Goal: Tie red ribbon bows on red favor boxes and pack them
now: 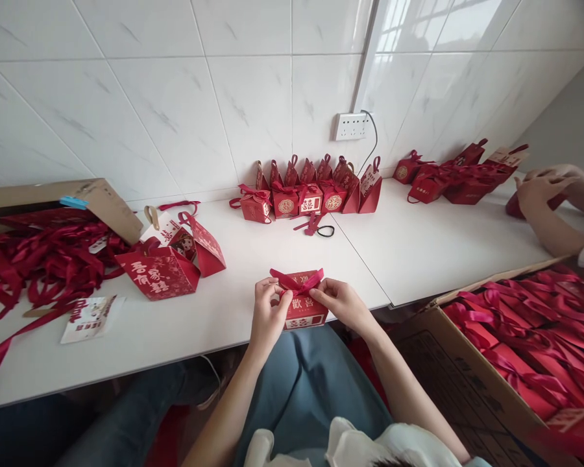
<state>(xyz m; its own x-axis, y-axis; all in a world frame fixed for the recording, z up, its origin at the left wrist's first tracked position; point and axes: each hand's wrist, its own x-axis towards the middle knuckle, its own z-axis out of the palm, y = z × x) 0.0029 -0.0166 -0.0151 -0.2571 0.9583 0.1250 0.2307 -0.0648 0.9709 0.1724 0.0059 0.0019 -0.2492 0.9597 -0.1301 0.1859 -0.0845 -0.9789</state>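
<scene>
At the far left, a cardboard box [117, 211] lies beside a heap of loose red ribbons [68, 256], one strand of which trails toward the front edge of the white worktop [233, 308]; a passing sleeve could catch that strand and drag others down. Next to the heap, a printed card [90, 321] lies flat near the edge, light enough to be brushed off. Then come two red cartons [158, 275], slanted and seemingly open at the top, which a careless elbow could tip. Near the middle, the person's left hand [268, 308] pinches one side of a ribbon bow [299, 285] between thumb and fingers. The bow sits on top of a small red box [302, 305] at the worktop's front edge, above the lap; a hard downward tug might slide the box off, and pulling one side more than the other could leave the bow lopsided or undo it. Behind it, a row of finished-looking boxes [309, 201] stands near the wall. The right hand [343, 301] pinches the bow's other side; squeezing too firmly with both hands could dent the box.
</scene>
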